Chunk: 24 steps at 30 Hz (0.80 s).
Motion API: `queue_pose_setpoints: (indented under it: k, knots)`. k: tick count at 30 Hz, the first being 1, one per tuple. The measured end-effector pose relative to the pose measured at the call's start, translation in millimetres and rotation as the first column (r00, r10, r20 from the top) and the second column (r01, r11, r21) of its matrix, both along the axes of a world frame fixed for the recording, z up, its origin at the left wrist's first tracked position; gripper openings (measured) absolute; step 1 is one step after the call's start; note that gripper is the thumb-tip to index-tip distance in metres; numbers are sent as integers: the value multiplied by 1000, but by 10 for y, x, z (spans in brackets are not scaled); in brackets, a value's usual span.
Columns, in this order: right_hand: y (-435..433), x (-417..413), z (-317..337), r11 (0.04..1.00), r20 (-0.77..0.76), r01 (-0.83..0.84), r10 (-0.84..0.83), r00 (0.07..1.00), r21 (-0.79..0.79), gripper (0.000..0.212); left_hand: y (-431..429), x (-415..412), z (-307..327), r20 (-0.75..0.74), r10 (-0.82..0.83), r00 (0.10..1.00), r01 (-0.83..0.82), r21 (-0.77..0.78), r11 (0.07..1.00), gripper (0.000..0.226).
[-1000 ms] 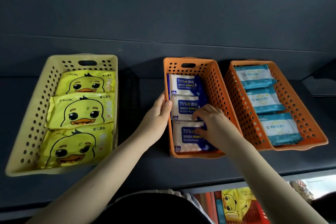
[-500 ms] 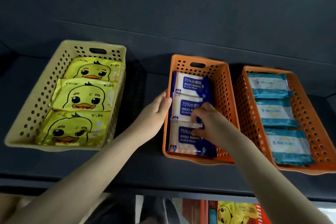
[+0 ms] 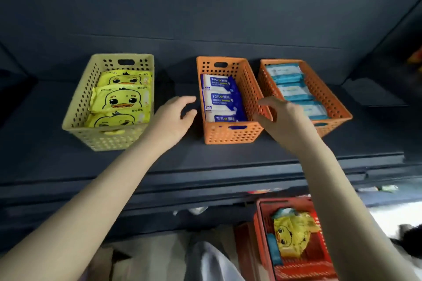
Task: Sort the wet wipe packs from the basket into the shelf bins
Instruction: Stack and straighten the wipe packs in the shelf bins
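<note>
As the fingers (image 3: 186, 99) hover loosely curled, blue packs (image 3: 222, 101) lie between them.

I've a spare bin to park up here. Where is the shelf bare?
Bare shelf lies right of the right orange bin, left of the yellow bin, and between it and the middle orange bin, where the left hand hovers. Crowded: the orange bins stand nearly touching, right hand over their gap.
</note>
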State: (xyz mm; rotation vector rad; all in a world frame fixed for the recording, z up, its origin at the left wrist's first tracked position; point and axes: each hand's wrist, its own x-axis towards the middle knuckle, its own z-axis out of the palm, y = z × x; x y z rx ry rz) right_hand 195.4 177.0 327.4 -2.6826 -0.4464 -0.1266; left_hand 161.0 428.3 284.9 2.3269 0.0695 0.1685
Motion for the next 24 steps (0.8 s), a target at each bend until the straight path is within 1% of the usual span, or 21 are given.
queue_pose_setpoints:
  k: [3, 4, 6, 9, 11, 14, 16, 19, 24]
  knots:
    - [-242, -724, -79, 993, 66, 85, -90, 994, 76, 35, -23, -616, -79, 85, -89, 992, 86, 36, 996, 37]
    - [-316, -952, -151, 990, 60, 112, -117, 991, 87, 36, -47, -807, -126, 97, -116, 989, 112, 44, 993, 36]
    - [-454, -1376, -325, 981, -5, 179, -179, 984, 74, 38, -118, -1139, -244, 80, -143, 987, 139, 55, 989, 35]
    - [-647, -1919, -593, 962, -120, 270, -265, 957, 27, 37, -292, -1519, -499, 27, -167, 986, 166, 31, 986, 35]
    - [-786, -2202, -794, 943, -171, 331, -322, 931, 26, 35, -451, -1678, -712, -12, -201, 980, 201, 6, 980, 34]
    - [-1019, -2562, -1146, 899, -270, 437, -413, 869, 29, 31, -762, -1843, -1046, -109, -258, 960, 260, -4, 966, 34]
    - [-1204, -2749, -1390, 858, -349, 514, -473, 809, 27, 31, -995, -1898, -1250, -156, -297, 942, 300, -3, 954, 34]
    - [-1537, -2894, -1686, 814, -432, 581, -527, 732, -9, 30, -1367, -1919, -1541, -218, -374, 902, 384, 5, 923, 31]
    - [-2304, -2785, -2143, 778, -512, 627, -528, 677, 26, 23, -2139, -1782, -2029, -399, -421, 815, 446, -34, 894, 34]
